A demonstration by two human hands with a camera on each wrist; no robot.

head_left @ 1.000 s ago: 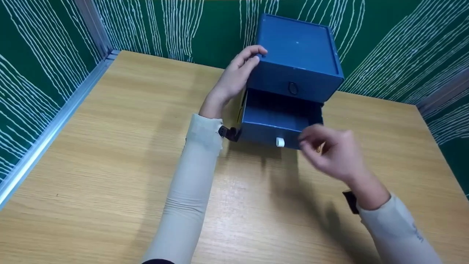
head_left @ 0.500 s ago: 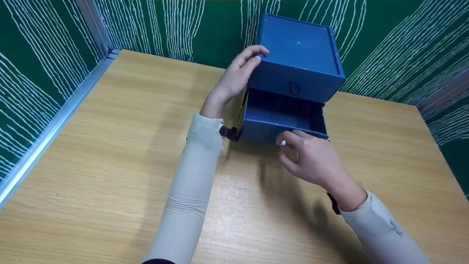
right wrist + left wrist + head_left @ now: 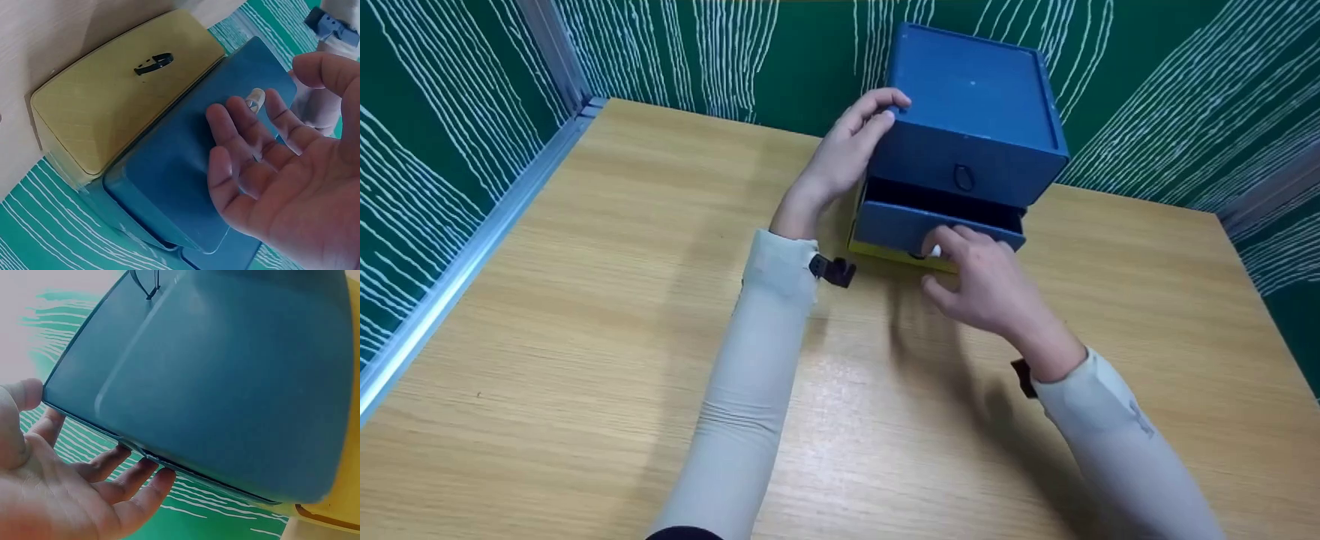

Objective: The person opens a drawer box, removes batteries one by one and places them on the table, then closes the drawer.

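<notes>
A stacked drawer unit (image 3: 975,90) stands against the back wall, with two blue drawers over a yellow one. My left hand (image 3: 840,154) holds its upper left front corner, the thumb at the front edge and the fingers along the side in the left wrist view. The middle blue drawer (image 3: 891,225) is partly pulled out, showing a narrow dark gap above its front. Against that front my right hand (image 3: 982,281) presses with its fingertips (image 3: 218,117). A white pull tab (image 3: 256,100) shows between two fingers.
Below sits the yellow drawer (image 3: 118,101), pushed in, with a black loop handle (image 3: 154,63). The top drawer has a dark loop (image 3: 963,178). A green wall (image 3: 810,67) with white lines stands close behind the wooden table (image 3: 585,315).
My right hand has moved left onto the middle drawer's front and pushed it back toward the unit. More of the yellow drawer shows. The left hand has stayed in place.
</notes>
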